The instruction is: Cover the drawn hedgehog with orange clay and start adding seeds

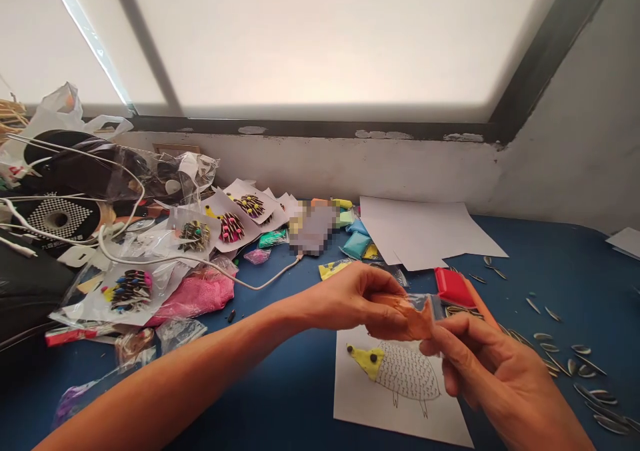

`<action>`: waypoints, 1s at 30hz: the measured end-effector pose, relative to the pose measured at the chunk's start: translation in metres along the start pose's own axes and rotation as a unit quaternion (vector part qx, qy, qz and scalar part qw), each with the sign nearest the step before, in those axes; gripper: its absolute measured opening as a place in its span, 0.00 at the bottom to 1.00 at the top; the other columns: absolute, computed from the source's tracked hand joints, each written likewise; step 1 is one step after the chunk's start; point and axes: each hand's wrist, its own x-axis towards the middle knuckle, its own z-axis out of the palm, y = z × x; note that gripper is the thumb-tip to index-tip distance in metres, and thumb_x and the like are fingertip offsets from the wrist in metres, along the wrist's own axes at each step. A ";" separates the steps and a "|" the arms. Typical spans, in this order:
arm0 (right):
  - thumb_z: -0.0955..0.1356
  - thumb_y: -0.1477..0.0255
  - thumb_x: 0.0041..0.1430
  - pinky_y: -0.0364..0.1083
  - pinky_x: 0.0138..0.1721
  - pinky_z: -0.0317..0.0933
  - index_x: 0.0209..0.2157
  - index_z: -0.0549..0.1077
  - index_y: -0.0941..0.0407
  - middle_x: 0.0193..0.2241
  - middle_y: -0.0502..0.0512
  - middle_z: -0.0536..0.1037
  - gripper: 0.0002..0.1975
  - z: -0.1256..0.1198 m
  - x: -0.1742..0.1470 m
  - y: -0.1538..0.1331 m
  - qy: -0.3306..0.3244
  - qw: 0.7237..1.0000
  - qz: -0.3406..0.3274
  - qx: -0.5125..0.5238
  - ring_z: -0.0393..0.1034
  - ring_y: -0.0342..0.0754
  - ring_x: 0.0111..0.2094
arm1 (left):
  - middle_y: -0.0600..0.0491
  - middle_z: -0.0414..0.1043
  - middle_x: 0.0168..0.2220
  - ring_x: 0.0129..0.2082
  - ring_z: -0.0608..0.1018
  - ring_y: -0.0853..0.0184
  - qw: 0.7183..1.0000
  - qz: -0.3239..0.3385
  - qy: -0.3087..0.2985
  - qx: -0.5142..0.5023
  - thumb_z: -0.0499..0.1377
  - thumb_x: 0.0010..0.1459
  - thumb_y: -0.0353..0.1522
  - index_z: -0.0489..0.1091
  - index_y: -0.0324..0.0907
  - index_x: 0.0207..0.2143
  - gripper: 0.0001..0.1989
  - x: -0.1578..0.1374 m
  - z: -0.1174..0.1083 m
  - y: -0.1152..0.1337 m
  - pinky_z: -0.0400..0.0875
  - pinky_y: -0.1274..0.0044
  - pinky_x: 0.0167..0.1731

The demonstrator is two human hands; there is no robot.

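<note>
Bare left forearm [195, 371] foremost, zip bag of orange clay [413, 319] gripped over a partly covered hedgehog drawing [411, 376]

Holds the bag between both hands: left hand [350, 299] clamped on its left end with thumb and fingers, right hand [495, 364] pinched at the opposite edge, thumb against forefinger, by the zip strip. Crinkled, glossy film; soft, lumpy clay inside.

Just below the fingers, white sheet [361, 408] with the drawing. Judging by the page, well short of complete: covered at the front only, with yellow clay head [369, 364], matte and pressed flat, pointed at the snout, set with round dark nose and eye. On the body, nothing but short strokes in rows on bare paper; legs in thin outline only.

Right of the right fingers, striped sunflower seeds [595, 398], slim and teardrop-shaped, loose on smooth blue table [285, 391]. Just beyond the right fingers, plump, shiny red packet [455, 287]. Beyond the left fingers, pillow-shaped turquoise packet [356, 244]. Well apart, left of the left fingers, seed-quilled hedgehogs [231, 227] on paper, spiky, dotted with small bright balls, apparently complete.
</note>
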 end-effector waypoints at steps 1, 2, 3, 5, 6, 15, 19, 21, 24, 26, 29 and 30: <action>0.66 0.48 0.58 0.39 0.21 0.54 0.27 0.75 0.51 0.14 0.46 0.68 0.21 0.000 -0.001 -0.001 -0.008 1.000 0.001 0.005 0.55 0.40 0.18 | 0.55 0.69 0.31 0.30 0.69 0.74 1.000 0.005 0.002 0.017 0.64 0.56 0.34 0.74 0.35 0.40 0.12 0.000 0.000 0.001 0.63 0.83 0.28; 0.65 0.47 0.59 0.40 0.21 0.54 0.27 0.74 0.51 0.14 0.46 0.68 0.22 0.000 0.000 -0.002 -0.017 1.000 -0.001 0.008 0.55 0.40 0.18 | 0.54 0.69 0.31 0.30 0.69 0.74 1.000 0.009 0.002 0.029 0.63 0.57 0.33 0.75 0.35 0.40 0.11 -0.001 -0.001 0.002 0.62 0.83 0.28; 0.64 0.47 0.59 0.40 0.21 0.54 0.27 0.74 0.51 0.14 0.46 0.68 0.23 -0.001 0.001 -0.001 -0.026 1.000 -0.003 0.009 0.55 0.40 0.18 | 0.54 0.69 0.31 0.30 0.69 0.73 0.999 0.013 0.000 0.036 0.62 0.57 0.33 0.75 0.35 0.40 0.11 -0.001 -0.001 0.004 0.62 0.83 0.28; 0.64 0.46 0.59 0.39 0.21 0.54 0.29 0.75 0.52 0.14 0.47 0.69 0.23 -0.002 0.004 0.002 -0.056 0.998 -0.005 0.006 0.56 0.40 0.18 | 0.54 0.70 0.30 0.30 0.69 0.73 0.999 0.016 -0.003 0.050 0.60 0.58 0.32 0.76 0.34 0.39 0.10 -0.002 0.000 0.005 0.62 0.83 0.28; 0.65 0.46 0.58 0.39 0.20 0.54 0.29 0.75 0.52 0.14 0.47 0.68 0.23 -0.004 0.007 0.005 -0.074 0.997 -0.010 0.004 0.56 0.40 0.17 | 0.54 0.70 0.30 0.29 0.69 0.73 0.998 0.016 -0.003 0.058 0.60 0.58 0.32 0.76 0.34 0.39 0.10 -0.002 0.000 0.005 0.62 0.83 0.28; 0.67 0.48 0.56 0.38 0.18 0.59 0.23 0.73 0.52 0.14 0.46 0.65 0.22 -0.012 0.019 0.016 -0.048 0.995 -0.074 -0.046 0.60 0.40 0.16 | 0.51 0.73 0.35 0.33 0.74 0.71 0.998 0.014 0.060 0.022 0.64 0.58 0.39 0.74 0.36 0.40 0.14 -0.002 0.005 0.010 0.66 0.82 0.30; 0.65 0.45 0.58 0.37 0.19 0.57 0.25 0.73 0.52 0.13 0.46 0.65 0.24 -0.012 0.015 0.011 -0.088 0.995 -0.043 -0.021 0.58 0.39 0.16 | 0.52 0.72 0.28 0.26 0.76 0.70 0.999 -0.007 0.033 -0.040 0.63 0.58 0.40 0.69 0.35 0.35 0.15 -0.001 0.006 0.009 0.68 0.81 0.24; 0.62 0.45 0.60 0.39 0.20 0.58 0.28 0.74 0.51 0.14 0.46 0.66 0.26 -0.012 0.012 0.008 -0.107 0.994 -0.027 0.000 0.57 0.39 0.16 | 0.51 0.72 0.28 0.24 0.76 0.70 0.998 -0.007 0.032 -0.059 0.63 0.57 0.40 0.69 0.35 0.36 0.16 0.000 0.006 0.008 0.67 0.81 0.21; 0.60 0.45 0.62 0.40 0.22 0.61 0.31 0.74 0.51 0.15 0.47 0.68 0.26 -0.012 0.012 0.008 -0.125 0.992 -0.024 -0.009 0.60 0.41 0.18 | 0.52 0.72 0.27 0.24 0.76 0.71 0.998 -0.004 0.042 -0.050 0.63 0.56 0.39 0.70 0.35 0.35 0.14 0.002 0.007 0.006 0.67 0.82 0.21; 0.61 0.46 0.62 0.40 0.21 0.61 0.32 0.74 0.51 0.14 0.47 0.68 0.24 -0.011 0.013 0.009 -0.131 0.991 -0.031 -0.022 0.61 0.43 0.18 | 0.52 0.71 0.25 0.24 0.76 0.71 0.998 -0.006 0.043 -0.040 0.62 0.56 0.37 0.71 0.35 0.34 0.12 0.002 0.008 0.006 0.67 0.82 0.21; 0.63 0.48 0.62 0.40 0.21 0.60 0.31 0.74 0.50 0.13 0.46 0.67 0.21 -0.008 0.012 0.010 -0.099 0.994 -0.042 -0.025 0.61 0.42 0.18 | 0.53 0.71 0.26 0.24 0.75 0.72 0.998 -0.009 0.048 -0.030 0.61 0.55 0.34 0.71 0.36 0.34 0.09 0.003 0.009 0.006 0.66 0.83 0.21; 0.63 0.49 0.62 0.40 0.21 0.59 0.30 0.74 0.50 0.13 0.46 0.66 0.21 -0.007 0.011 0.009 -0.082 0.995 -0.042 -0.024 0.61 0.42 0.18 | 0.54 0.70 0.26 0.24 0.75 0.72 0.998 -0.011 0.054 -0.029 0.61 0.54 0.33 0.71 0.36 0.34 0.08 0.002 0.010 0.006 0.66 0.83 0.20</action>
